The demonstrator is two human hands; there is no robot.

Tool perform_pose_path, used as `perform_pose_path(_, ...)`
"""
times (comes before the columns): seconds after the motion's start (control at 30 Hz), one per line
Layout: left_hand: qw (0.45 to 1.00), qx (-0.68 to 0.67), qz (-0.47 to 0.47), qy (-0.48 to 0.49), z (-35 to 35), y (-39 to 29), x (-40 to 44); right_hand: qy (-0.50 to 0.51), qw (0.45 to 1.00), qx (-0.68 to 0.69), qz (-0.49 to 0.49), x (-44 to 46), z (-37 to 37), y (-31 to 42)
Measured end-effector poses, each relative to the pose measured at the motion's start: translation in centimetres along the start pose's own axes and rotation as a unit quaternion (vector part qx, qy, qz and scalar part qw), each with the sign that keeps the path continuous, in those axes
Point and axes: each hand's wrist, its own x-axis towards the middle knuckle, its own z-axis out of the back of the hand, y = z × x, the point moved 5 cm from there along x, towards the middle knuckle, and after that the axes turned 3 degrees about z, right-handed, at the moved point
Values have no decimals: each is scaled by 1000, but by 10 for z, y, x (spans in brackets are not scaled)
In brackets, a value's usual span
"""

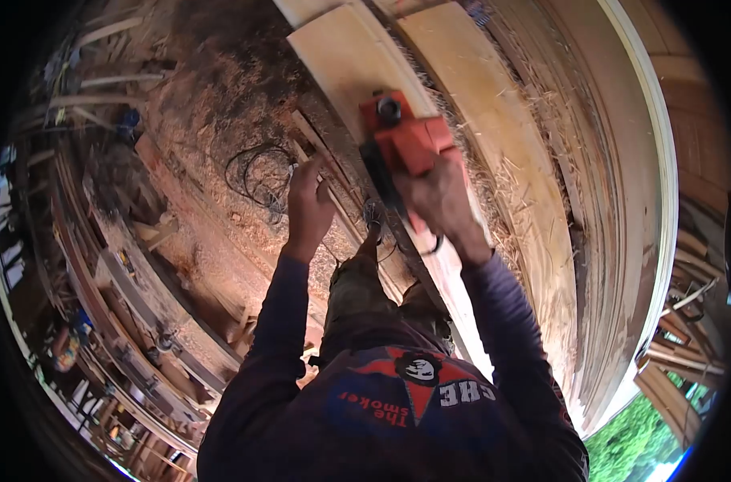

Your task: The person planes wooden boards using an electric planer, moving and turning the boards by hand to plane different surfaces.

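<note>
My right hand (pixel 446 201) is wrapped round the handle of a red electric hand planer (pixel 418 145). The planer rests on a long pale wooden board (pixel 341 56) and is slightly blurred. A dark round knob shows at its front end. My left hand (pixel 309 205) hangs in the air to the left of the board, apart from the planer. Its fingers are curled inward, and a small pale spot shows by the fingertips; whether it is held I cannot make out. A second board (pixel 478 104) lies to the right, strewn with curled shavings.
More long planks (pixel 606 161) lie side by side at the right. Sawdust and shavings (pixel 213 185) cover the floor on the left, where a coiled dark cord (pixel 257 181) lies. Stacked timber (pixel 116 265) and wood scraps line the far left. My feet stand beside the board.
</note>
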Motion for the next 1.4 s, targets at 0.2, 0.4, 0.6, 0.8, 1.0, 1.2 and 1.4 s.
perform_pose_path(0.2,984,-7,163,78,6,126,-116,-75,826,-355,432,180,-51,59)
perform_pose_path(0.4,976,-11,217,-8,16,128,-158,88,966,137,200,255,-58,77)
perform_pose_path(0.6,980,-49,66,-179,13,17,-98,15,804,-306,509,68,-27,10)
perform_pose_path(0.8,974,-160,-161,24,-61,-163,-135,24,933,-260,247,-230,28,-101)
perform_pose_path(1.0,884,-215,-306,279,-174,-259,-326,72,918,-328,210,-473,82,-210)
perform_pose_path(1.2,859,-205,-348,315,-195,-271,-353,63,925,-286,243,-507,92,-227)
perform_pose_path(1.4,910,-220,-251,244,-157,-224,-260,50,972,-169,158,-396,68,-175)
